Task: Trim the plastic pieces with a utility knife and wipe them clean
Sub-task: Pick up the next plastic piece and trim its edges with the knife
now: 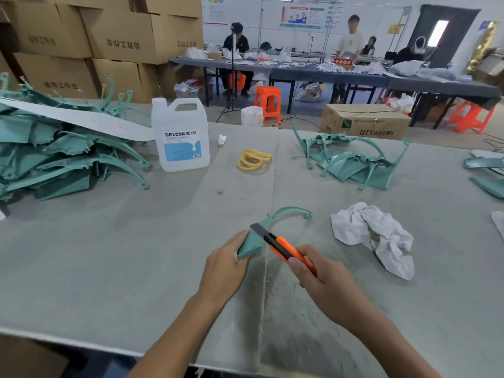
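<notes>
Over the tabletop (136, 268), left hand (222, 268) grips a teal plastic piece (252, 245), right hand (321, 276) holds the orange utility knife (283, 248), blade touching it.

Grey-green table (109, 268) with teal plastic heaps (62, 159), labelled jug (181, 137), yellow rings (252, 159), white rag (373, 236).

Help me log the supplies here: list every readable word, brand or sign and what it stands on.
"DEXCON": label of the clear jug; its fine print is too small.
"DTY": cardboard box on the floor; the characters after it are blurred.
"不合格区": red sign at the back.
Prints on the stacked cartons and the wall posters: too blurred to read.
</notes>
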Demonstrator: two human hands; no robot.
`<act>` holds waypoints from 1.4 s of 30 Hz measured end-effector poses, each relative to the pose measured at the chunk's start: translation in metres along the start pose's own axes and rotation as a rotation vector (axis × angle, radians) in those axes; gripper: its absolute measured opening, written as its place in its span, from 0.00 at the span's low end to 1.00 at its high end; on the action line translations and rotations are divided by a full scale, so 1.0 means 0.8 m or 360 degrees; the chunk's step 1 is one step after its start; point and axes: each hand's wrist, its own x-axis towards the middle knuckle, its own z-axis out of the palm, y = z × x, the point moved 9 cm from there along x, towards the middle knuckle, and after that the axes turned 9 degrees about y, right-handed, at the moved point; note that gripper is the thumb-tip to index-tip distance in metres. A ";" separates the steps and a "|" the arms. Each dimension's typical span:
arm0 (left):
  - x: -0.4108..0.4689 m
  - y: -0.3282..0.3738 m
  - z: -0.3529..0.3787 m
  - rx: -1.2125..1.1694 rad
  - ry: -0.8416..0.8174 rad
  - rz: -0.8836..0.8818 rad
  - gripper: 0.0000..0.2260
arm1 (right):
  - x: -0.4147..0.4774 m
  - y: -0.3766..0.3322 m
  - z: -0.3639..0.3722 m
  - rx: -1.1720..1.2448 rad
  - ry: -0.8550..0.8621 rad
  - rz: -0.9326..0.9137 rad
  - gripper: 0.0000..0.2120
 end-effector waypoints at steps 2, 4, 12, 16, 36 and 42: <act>0.000 0.000 0.002 0.0008 -0.0041 -0.0004 0.23 | -0.001 0.001 0.001 -0.0051 -0.0028 0.0000 0.11; 0.000 -0.001 0.003 0.0003 -0.0064 -0.0016 0.22 | -0.002 0.005 -0.001 -0.0064 -0.0019 0.0023 0.12; -0.004 -0.006 0.007 0.0015 -0.0081 -0.0047 0.21 | -0.004 0.010 -0.008 -0.0182 -0.0068 0.0014 0.13; -0.006 -0.007 0.008 0.0007 -0.0087 -0.0001 0.22 | 0.000 0.013 -0.007 -0.0253 -0.0136 0.0021 0.14; -0.007 -0.013 0.007 0.0030 -0.0080 -0.0036 0.22 | 0.140 0.166 -0.045 -0.0752 0.0300 0.0486 0.17; -0.006 -0.010 0.006 0.0005 -0.0046 -0.0041 0.21 | 0.138 0.168 -0.059 -0.0553 0.0444 0.0456 0.17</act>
